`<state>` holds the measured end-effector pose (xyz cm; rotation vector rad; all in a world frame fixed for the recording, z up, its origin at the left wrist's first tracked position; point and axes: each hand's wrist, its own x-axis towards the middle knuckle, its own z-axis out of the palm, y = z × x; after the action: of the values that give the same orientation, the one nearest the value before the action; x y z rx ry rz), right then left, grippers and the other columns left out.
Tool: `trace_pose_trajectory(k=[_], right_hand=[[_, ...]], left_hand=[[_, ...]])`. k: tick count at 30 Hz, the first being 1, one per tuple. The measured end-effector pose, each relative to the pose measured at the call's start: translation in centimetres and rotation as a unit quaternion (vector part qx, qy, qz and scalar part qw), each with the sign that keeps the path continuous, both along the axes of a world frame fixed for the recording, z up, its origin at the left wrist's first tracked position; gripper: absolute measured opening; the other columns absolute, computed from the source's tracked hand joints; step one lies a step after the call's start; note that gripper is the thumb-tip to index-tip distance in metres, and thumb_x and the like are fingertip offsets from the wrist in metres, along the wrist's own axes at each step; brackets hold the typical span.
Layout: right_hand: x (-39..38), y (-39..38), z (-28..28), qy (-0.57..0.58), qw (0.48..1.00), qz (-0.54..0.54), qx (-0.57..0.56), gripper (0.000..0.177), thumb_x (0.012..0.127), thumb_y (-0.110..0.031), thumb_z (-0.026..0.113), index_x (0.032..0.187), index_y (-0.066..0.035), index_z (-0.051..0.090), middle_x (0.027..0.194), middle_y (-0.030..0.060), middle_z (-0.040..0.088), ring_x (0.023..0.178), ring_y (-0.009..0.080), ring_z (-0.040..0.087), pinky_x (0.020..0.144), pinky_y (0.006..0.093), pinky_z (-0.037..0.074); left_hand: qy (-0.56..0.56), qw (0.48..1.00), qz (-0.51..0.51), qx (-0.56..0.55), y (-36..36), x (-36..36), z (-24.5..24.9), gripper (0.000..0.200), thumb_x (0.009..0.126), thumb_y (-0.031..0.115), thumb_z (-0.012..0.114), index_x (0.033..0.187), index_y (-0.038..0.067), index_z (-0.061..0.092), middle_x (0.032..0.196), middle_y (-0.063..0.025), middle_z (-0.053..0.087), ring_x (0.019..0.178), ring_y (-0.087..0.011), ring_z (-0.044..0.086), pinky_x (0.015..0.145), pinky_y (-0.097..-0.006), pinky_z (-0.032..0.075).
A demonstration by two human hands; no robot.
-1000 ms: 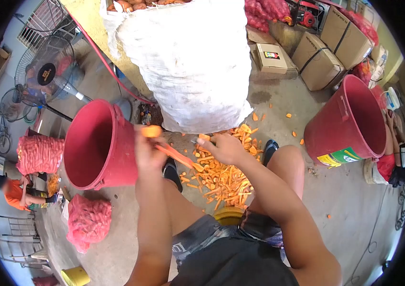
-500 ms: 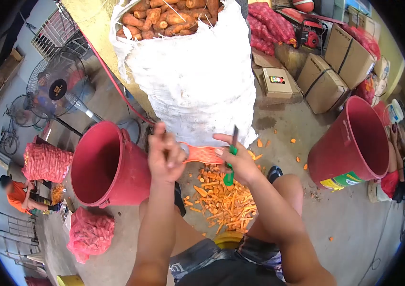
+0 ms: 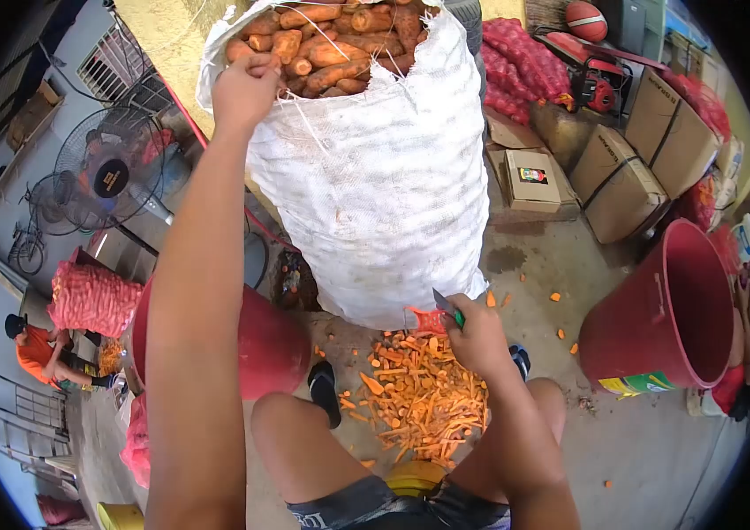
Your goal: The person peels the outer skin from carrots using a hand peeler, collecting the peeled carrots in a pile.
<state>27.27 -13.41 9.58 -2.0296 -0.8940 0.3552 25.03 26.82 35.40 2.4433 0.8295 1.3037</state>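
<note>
At the mouth of a white woven sack (image 3: 375, 194), my left hand (image 3: 247, 93) is closed over the left rim beside the carrots (image 3: 335, 53). Its fingertips touch that spot, but what they pinch is hidden. Lower down, my right hand (image 3: 478, 336) is shut on a green-handled knife (image 3: 446, 305), its dark blade angled up and left. An orange-red tool that looks like a peeler (image 3: 428, 321) sticks out to the left of the same hand. Beneath it, orange carrot pieces and peelings (image 3: 424, 393) lie heaped on the floor between my feet.
Red tubs stand on the left (image 3: 273, 344) and right (image 3: 658, 309). Cardboard boxes (image 3: 618, 185) and red mesh sacks (image 3: 525, 66) are at the back right. A fan (image 3: 110, 177) stands at the left, with a person in orange (image 3: 39, 353) sitting beyond it.
My left hand has moved from above the heap, close to my right hand, up to the sack's mouth. My right hand has lowered and shifted slightly right with the knife and orange-red tool.
</note>
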Motion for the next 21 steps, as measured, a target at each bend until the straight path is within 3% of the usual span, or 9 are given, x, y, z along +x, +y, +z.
trace_pose_trajectory(k=[4, 7, 11, 13, 14, 15, 16, 19, 21], right_hand=[[1.2, 0.9, -0.4, 0.009, 1.000, 0.007, -0.028, 0.027, 0.092, -0.014, 0.068, 0.119, -0.009, 0.069, 0.095, 0.0270, 0.072, 0.096, 0.0475, 0.069, 0.084, 0.0540, 0.054], [2.0, 1.3, -0.6, 0.009, 0.999, 0.008, -0.042, 0.028, 0.092, -0.014, 0.068, 0.120, -0.009, 0.069, 0.096, 0.0271, 0.072, 0.097, 0.0472, 0.069, 0.086, 0.0537, 0.054], [2.3, 1.5, -1.3, -0.013, 0.999, 0.008, -0.053, 0.029, 0.093, -0.015, 0.069, 0.121, -0.010, 0.068, 0.095, 0.0269, 0.072, 0.096, 0.0470, 0.069, 0.084, 0.0539, 0.054], [2.4, 1.4, -2.5, -0.016, 1.000, 0.018, -0.010, 0.028, 0.093, -0.015, 0.068, 0.121, -0.010, 0.068, 0.094, 0.0270, 0.072, 0.094, 0.0473, 0.069, 0.082, 0.0543, 0.055], [2.3, 1.2, -2.2, -0.015, 1.000, 0.020, -0.007, 0.028, 0.093, -0.015, 0.068, 0.121, -0.010, 0.068, 0.094, 0.0270, 0.072, 0.094, 0.0473, 0.069, 0.082, 0.0543, 0.055], [2.0, 1.1, -1.8, -0.022, 0.999, 0.029, -0.034, 0.027, 0.094, -0.014, 0.068, 0.120, -0.009, 0.068, 0.094, 0.0271, 0.072, 0.094, 0.0475, 0.069, 0.081, 0.0545, 0.055], [1.7, 1.0, -1.5, -0.029, 0.997, 0.039, -0.062, 0.026, 0.094, -0.013, 0.068, 0.120, -0.009, 0.068, 0.094, 0.0272, 0.072, 0.093, 0.0477, 0.069, 0.080, 0.0547, 0.055], [0.4, 0.8, -2.0, -0.058, 0.994, 0.074, -0.064, 0.025, 0.094, -0.012, 0.067, 0.118, -0.007, 0.068, 0.094, 0.0276, 0.072, 0.093, 0.0481, 0.069, 0.080, 0.0549, 0.054], [-1.1, 1.2, -2.1, -0.048, 0.994, 0.082, -0.047, 0.023, 0.095, -0.012, 0.067, 0.117, -0.007, 0.068, 0.094, 0.0261, 0.072, 0.093, 0.0474, 0.069, 0.079, 0.0530, 0.054]], left_hand=[[0.112, 0.976, 0.156, 0.101, 5.5, 2.9, 0.1, 0.044, 0.089, 0.041, 0.075, 0.120, 0.010, 0.076, 0.110, -0.0150, 0.079, 0.105, -0.0341, 0.074, 0.097, -0.0434, 0.055], [0.174, 0.971, 0.156, 0.060, 6.1, 3.3, 0.0, 0.043, 0.089, 0.043, 0.074, 0.119, 0.013, 0.078, 0.109, -0.0161, 0.078, 0.107, -0.0353, 0.073, 0.098, -0.0453, 0.055], [0.153, 0.973, 0.163, 0.060, 5.3, 2.4, 0.9, 0.044, 0.086, 0.046, 0.076, 0.116, 0.014, 0.080, 0.106, -0.0160, 0.079, 0.104, -0.0356, 0.074, 0.094, -0.0449, 0.056], [0.049, 0.992, 0.112, 0.014, 4.0, 0.2, 1.8, 0.046, 0.084, 0.050, 0.077, 0.113, 0.015, 0.081, 0.102, -0.0155, 0.079, 0.099, -0.0339, 0.075, 0.089, -0.0435, 0.057], [-0.016, 0.997, 0.075, -0.011, 3.1, -0.9, 1.7, 0.043, 0.087, 0.044, 0.077, 0.105, 0.006, 0.081, 0.090, -0.0121, 0.079, 0.085, -0.0268, 0.075, 0.078, -0.0382, 0.057], [-0.015, 0.997, 0.078, -0.007, 2.4, -2.3, 1.6, 0.043, 0.087, 0.044, 0.077, 0.105, 0.006, 0.081, 0.090, -0.0121, 0.079, 0.085, -0.0268, 0.075, 0.078, -0.0382, 0.057], [-0.087, 0.991, 0.009, -0.099, 2.0, -3.7, 1.3, 0.037, 0.091, 0.037, 0.074, 0.102, 0.002, 0.079, 0.087, -0.0104, 0.077, 0.081, -0.0228, 0.073, 0.074, -0.0352, 0.056], [-0.221, 0.921, -0.127, -0.295, -1.1, -9.0, -1.6, 0.028, 0.103, 0.028, 0.063, 0.104, 0.002, 0.072, 0.087, -0.0050, 0.071, 0.074, -0.0142, 0.066, 0.069, -0.0293, 0.053], [-0.272, 0.845, -0.203, -0.414, -4.4, -12.6, -5.6, 0.023, 0.104, 0.026, 0.062, 0.110, 0.005, 0.068, 0.091, -0.0023, 0.069, 0.081, -0.0135, 0.067, 0.070, -0.0296, 0.054]])
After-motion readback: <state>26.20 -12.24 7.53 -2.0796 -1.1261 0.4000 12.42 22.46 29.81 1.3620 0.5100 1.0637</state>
